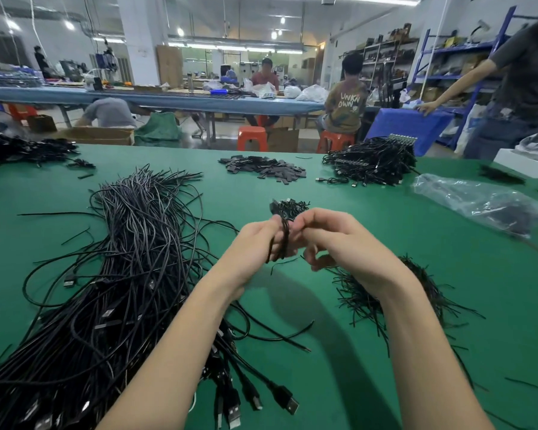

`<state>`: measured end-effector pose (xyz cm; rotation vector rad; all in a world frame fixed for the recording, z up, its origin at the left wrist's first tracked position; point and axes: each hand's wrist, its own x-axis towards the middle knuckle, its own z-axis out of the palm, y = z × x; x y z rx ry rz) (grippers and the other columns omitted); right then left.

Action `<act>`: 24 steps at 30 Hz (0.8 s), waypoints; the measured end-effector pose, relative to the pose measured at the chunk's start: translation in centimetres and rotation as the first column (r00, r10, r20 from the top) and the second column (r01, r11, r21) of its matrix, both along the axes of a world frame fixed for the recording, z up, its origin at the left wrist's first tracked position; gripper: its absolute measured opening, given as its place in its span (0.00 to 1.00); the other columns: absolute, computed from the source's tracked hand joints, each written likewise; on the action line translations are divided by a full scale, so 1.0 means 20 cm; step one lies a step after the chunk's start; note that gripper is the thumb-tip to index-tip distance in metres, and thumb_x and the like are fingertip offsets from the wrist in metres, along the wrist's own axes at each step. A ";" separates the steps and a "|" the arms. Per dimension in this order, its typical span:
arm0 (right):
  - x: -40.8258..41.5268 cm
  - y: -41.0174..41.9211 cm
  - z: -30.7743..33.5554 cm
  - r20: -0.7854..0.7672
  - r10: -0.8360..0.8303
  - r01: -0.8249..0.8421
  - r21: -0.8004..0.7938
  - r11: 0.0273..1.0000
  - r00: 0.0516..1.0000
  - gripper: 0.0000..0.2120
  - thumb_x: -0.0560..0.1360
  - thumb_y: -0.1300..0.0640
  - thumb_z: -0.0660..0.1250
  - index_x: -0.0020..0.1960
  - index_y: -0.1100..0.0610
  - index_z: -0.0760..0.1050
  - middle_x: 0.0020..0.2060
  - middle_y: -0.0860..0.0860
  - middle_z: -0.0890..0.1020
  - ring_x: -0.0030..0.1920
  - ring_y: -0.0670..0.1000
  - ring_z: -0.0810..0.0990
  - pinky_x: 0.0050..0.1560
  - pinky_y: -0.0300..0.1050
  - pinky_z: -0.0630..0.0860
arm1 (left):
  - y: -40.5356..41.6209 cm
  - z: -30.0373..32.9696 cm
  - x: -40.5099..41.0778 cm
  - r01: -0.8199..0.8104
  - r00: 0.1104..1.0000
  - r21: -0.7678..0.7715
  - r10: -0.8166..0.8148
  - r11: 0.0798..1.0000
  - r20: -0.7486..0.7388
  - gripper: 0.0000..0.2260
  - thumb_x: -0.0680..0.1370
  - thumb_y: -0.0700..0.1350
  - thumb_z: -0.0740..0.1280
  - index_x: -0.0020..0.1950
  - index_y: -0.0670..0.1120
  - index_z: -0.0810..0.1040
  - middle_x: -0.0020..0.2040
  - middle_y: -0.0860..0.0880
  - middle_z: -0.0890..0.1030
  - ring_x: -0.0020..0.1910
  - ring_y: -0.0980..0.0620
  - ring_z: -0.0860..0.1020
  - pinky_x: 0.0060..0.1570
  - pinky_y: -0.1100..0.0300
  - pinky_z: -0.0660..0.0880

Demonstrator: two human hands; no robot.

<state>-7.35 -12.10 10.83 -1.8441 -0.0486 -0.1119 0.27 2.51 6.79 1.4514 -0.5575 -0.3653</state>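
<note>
Lifted clear of the green table mat (pixel 339 383), roughly mid-frame: a small coiled cable bundle (pixel 289 208), folded end bristling above the fingertips. Gripped at the waist by the left hand (pixel 252 246), thumb and curled fingers closed round the coil, most likely to stop the loops springing apart. Met from the other side by the right hand (pixel 336 240), thumb and forefinger pressed together on the same waist, remaining fingers curled loosely underneath. Apparently working a thin tie round the middle (impossible to tell whether already twisted shut). Judged as the binding step: one hand for clamping, the other for winding. Probably raised off the mat to leave room for turning the tie round the coil.

Just under the right wrist, a heap of loose ties (pixel 351 293), kept close for a short reach. To the left, running beneath the left forearm, a long sprawl of unbundled USB cables (pixel 128 268), plugs toward the near edge, presumably stock waiting to be coiled.

Farther back, well apart from both hands: a pile of small flat black pieces (pixel 263 169). To the right of that, a stack of finished bundles (pixel 373 164). Nearer on the right, a crumpled clear plastic bag (pixel 479 203).
</note>
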 end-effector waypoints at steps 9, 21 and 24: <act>0.02 -0.05 -0.23 -0.177 0.166 -0.121 0.242 0.963 0.970 0.14 0.80 0.69 0.62 0.40 0.58 0.77 0.43 0.54 0.80 0.34 0.48 0.78 0.40 0.41 0.79 | 0.01 0.05 0.01 -0.058 0.914 -0.428 -0.124 0.902 -0.385 0.16 0.86 0.46 0.52 0.52 0.40 0.77 0.37 0.49 0.83 0.38 0.51 0.83 0.40 0.61 0.80; 0.10 -0.03 -0.24 -0.001 -0.134 0.125 0.373 0.919 0.991 0.07 0.76 0.59 0.74 0.53 0.52 0.84 0.40 0.48 0.84 0.37 0.46 0.80 0.37 0.38 0.77 | -0.05 0.04 -0.04 -0.068 0.943 -0.340 -0.051 0.938 -0.329 0.18 0.86 0.50 0.53 0.39 0.46 0.68 0.26 0.55 0.59 0.24 0.56 0.62 0.29 0.65 0.66; 0.11 0.00 -0.23 0.026 -0.174 0.151 0.383 0.911 0.984 0.06 0.76 0.61 0.73 0.52 0.53 0.83 0.35 0.50 0.82 0.33 0.46 0.78 0.34 0.38 0.77 | -0.09 0.01 -0.04 -0.206 0.973 -0.138 0.187 0.969 -0.137 0.19 0.86 0.52 0.53 0.38 0.47 0.68 0.26 0.52 0.64 0.27 0.53 0.67 0.31 0.63 0.68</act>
